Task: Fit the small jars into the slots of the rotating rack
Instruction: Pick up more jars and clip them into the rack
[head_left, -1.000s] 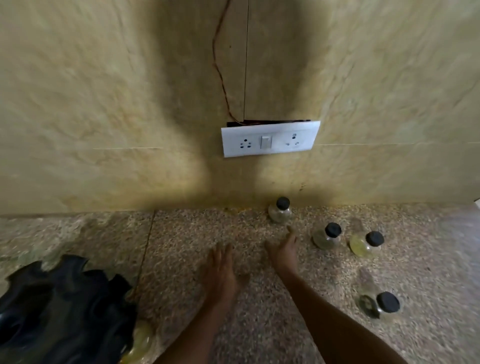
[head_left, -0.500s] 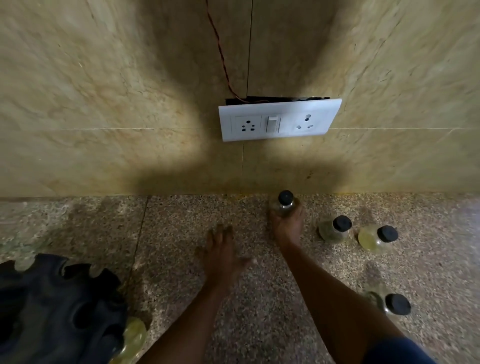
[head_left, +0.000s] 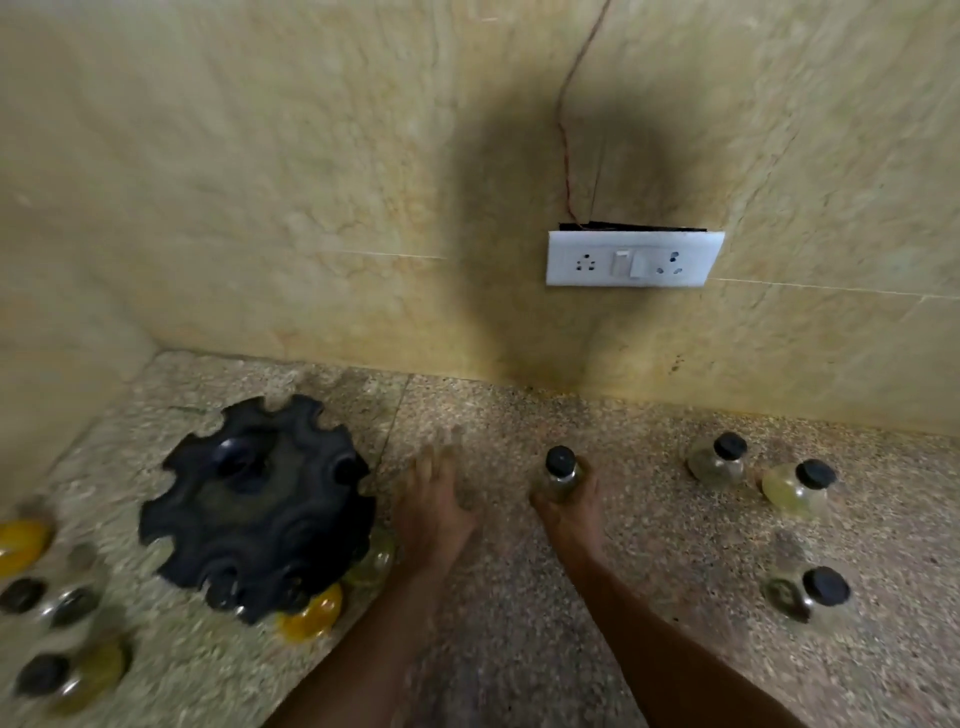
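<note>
Your right hand (head_left: 563, 512) grips a small black-capped jar (head_left: 558, 473) upright above the speckled counter (head_left: 519, 597), while your left hand (head_left: 434, 506) rests flat, fingers spread, just beside it at 9 o'clock. Farther out at 9 o'clock sits the black rotating rack (head_left: 260, 512) — yellow jars (head_left: 311, 613) tucked under its near rim — and three loose jars (head_left: 719, 460) stand at 3 o'clock, well apart from the rack.

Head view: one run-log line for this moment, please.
stage: jar pickup | right hand: grips clear black-capped small jar | left hand: open, empty | black notched rotating rack: left of hands
</note>
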